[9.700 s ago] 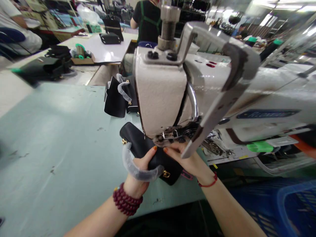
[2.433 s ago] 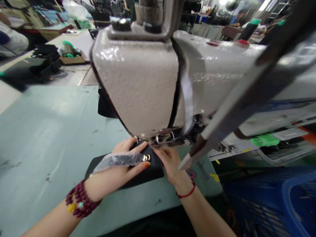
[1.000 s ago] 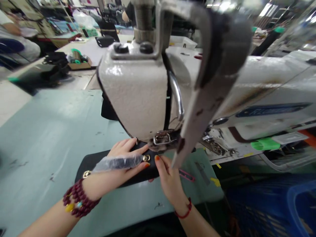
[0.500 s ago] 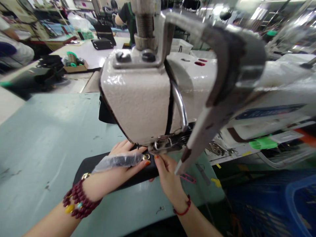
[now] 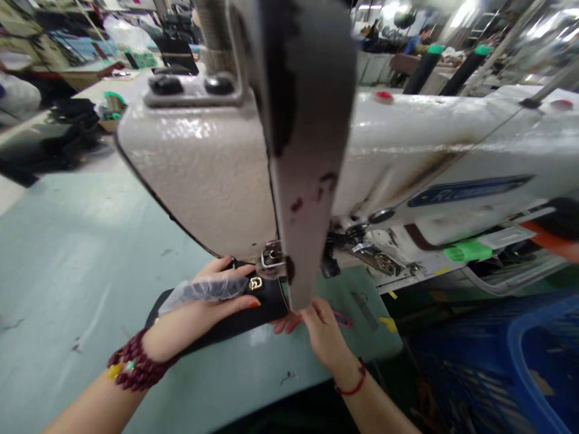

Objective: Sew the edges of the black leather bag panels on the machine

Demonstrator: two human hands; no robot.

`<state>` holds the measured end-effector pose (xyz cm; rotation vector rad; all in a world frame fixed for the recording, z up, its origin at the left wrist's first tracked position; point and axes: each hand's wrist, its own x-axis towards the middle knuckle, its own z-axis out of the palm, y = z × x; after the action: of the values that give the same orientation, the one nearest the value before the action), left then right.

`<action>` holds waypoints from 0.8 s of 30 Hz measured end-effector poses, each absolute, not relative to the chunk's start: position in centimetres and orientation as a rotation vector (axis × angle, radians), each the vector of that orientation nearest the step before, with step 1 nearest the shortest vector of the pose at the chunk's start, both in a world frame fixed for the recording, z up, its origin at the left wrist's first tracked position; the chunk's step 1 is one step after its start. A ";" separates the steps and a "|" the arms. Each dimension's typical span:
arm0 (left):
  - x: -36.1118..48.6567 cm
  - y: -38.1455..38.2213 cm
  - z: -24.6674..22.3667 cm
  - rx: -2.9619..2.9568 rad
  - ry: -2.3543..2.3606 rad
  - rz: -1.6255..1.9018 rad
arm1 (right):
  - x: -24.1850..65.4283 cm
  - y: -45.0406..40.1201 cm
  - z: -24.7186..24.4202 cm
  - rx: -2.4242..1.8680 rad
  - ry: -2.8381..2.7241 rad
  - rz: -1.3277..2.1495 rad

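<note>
Over at the lower right of the frame sits the blue basket (image 5: 520,355), its contents mostly too dark to make out. Upper left, a small box (image 5: 108,126) holds spools (image 5: 116,103) with green ends, partly cut off by the sewing machine (image 5: 194,175).

Now to the hands! The left hand (image 5: 210,306) is open, palm down on the black bag (image 5: 271,301), fingers spread, the uppermost right by the machine's lower edge. The bag's film-wrapped handle (image 5: 203,290) arches across the back of that hand, running up to a gold fitting (image 5: 255,283). The right hand (image 5: 326,334) is at the bag's right end, fingers bent, tips partly behind the metal bar (image 5: 307,211); whether they pinch the edge, I cannot tell. Dark red beads (image 5: 140,363) ring the left wrist, a red cord (image 5: 353,386) the right.

And the bag? Low centre of the frame, lying on the pale green table (image 5: 81,271), its upper edge beneath the machine head. Just right of the right hand lie a pink tool (image 5: 342,319), a grey strip (image 5: 365,311) and yellow scraps (image 5: 388,324); loose thread (image 5: 288,377) lies lower centre.

Out in the room, dark goods (image 5: 67,135) are heaped upper left, two green-topped cones (image 5: 421,71) stand upper right, and a person (image 5: 418,40) sits beyond them.
</note>
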<state>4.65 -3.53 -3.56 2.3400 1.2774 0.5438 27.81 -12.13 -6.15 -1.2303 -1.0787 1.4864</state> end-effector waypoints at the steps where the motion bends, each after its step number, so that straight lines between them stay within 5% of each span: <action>1: 4.6 -3.5 -3.3 2.331 1.297 0.521 | 27.7 -12.0 -6.1 -1.200 -1.042 1.500; 24: 5.2 -2.9 -1.3 2.250 1.253 0.369 | 25.9 -11.1 -5.7 -1.433 -1.438 0.868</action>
<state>5.21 -2.85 -1.33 2.2500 1.2533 0.3687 25.92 -11.10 -5.72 -1.4327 -1.4381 0.8684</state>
